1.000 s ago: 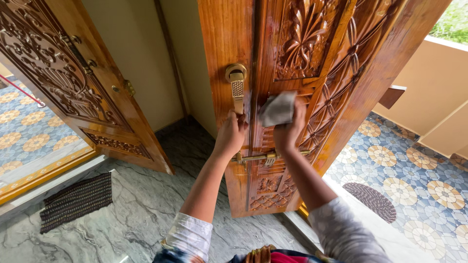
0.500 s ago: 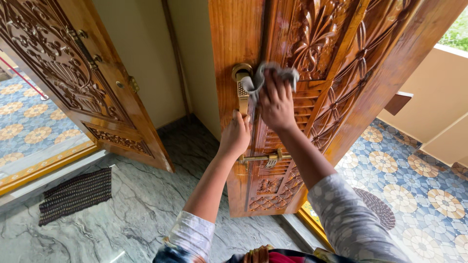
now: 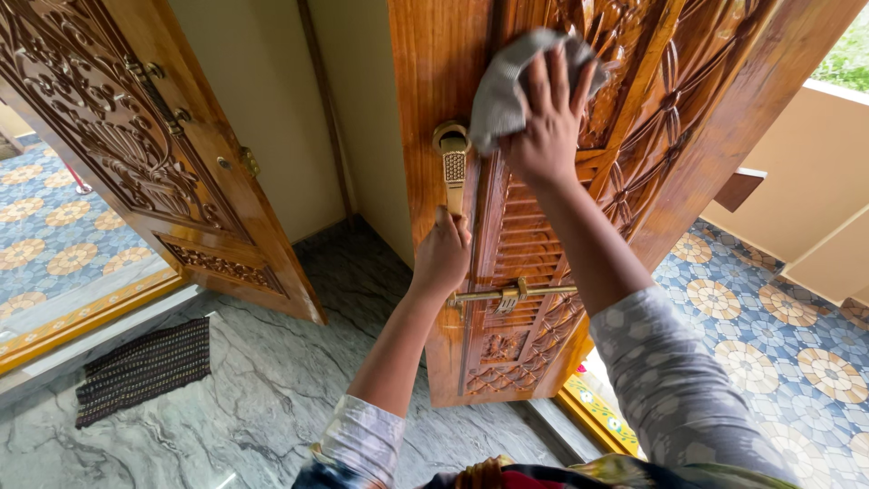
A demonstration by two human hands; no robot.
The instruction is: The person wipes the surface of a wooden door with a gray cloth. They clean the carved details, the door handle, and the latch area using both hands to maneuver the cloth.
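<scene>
Pressing a grey cloth (image 3: pixel 507 86) flat against the carved door (image 3: pixel 634 136), the right hand (image 3: pixel 546 127) has fingers spread wide over it, up high on the panel just right of the brass handle (image 3: pixel 452 163). Left hand (image 3: pixel 442 254) is closed around the handle's lower end, fist tight, at the door's near edge. Brass bolt (image 3: pixel 511 293) runs across the door just below that fist (close to the knuckles, contact unclear). Right forearm crosses in front of the slatted carving and hides part of it.

Around: second carved door (image 3: pixel 136 154) stands open at left, with latch hardware on its face. Cream wall (image 3: pixel 262 100) sits between the two doors. Grey marble floor (image 3: pixel 262 389) near, dark striped mat (image 3: pixel 143 369) on it at left. Patterned tiles (image 3: pixel 769 335) at right, with a round brown mat (image 3: pixel 699 373) partly hidden behind the right sleeve. No packages, labels or signs visible.
</scene>
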